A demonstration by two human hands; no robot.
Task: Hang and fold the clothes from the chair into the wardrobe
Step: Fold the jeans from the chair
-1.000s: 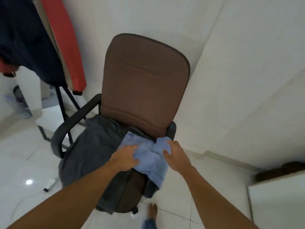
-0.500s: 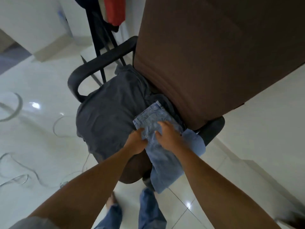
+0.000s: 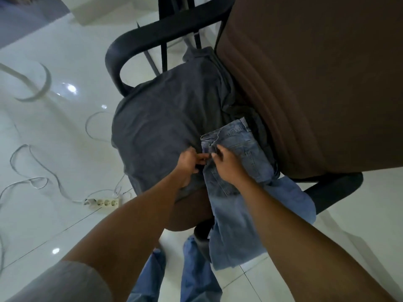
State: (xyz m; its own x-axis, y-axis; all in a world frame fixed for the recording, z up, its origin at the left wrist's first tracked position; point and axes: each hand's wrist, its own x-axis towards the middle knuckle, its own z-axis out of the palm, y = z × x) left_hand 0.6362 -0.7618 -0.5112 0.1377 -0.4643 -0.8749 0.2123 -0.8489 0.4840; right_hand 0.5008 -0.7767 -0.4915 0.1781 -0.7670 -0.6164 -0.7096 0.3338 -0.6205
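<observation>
White glossy tile floor (image 3: 54,214), brown office chair (image 3: 305,83). Light blue jeans (image 3: 237,192) lie on the seat's right side, legs hanging over the front edge. Your left hand (image 3: 188,164) and right hand (image 3: 226,164) both pinch the denim just below the waistband. Dark grey garment (image 3: 161,127) covers the remaining seat. Power strip (image 3: 104,202) on the floor, left.

Both bare arms reach forward and down, the left hand (image 3: 189,162) and right hand (image 3: 226,164) almost touching, fingers (image 3: 201,159) curled in a pinch.
</observation>
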